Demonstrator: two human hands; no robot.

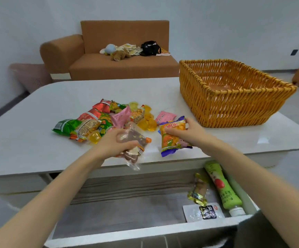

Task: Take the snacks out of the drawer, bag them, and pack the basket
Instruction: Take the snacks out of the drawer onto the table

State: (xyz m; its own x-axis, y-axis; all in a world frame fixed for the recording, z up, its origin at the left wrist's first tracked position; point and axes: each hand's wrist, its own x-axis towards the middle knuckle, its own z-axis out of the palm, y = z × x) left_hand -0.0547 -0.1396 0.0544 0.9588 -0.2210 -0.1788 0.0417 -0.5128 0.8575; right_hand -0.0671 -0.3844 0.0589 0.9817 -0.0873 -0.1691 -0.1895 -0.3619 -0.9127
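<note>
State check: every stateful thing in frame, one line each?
drawer: open, not emptied
basket: upright on table, no snacks visible inside
snack pile: loose on table, unbagged
left hand: grips clear packet
right hand: grips orange packet

One basket (234,104) stands on the desk (37,122); three things lie in the drawer (118,212). The left hand (113,142) grips one clear packet (138,137), the right hand (186,131) one orange packet (172,142).

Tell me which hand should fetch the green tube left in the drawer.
Right, probably. The green tube lies at the right end of the drawer, just below the right forearm; the left hand would have to cross over. Both hands are full, so the right hand must first drop its orange snack bag.
</note>
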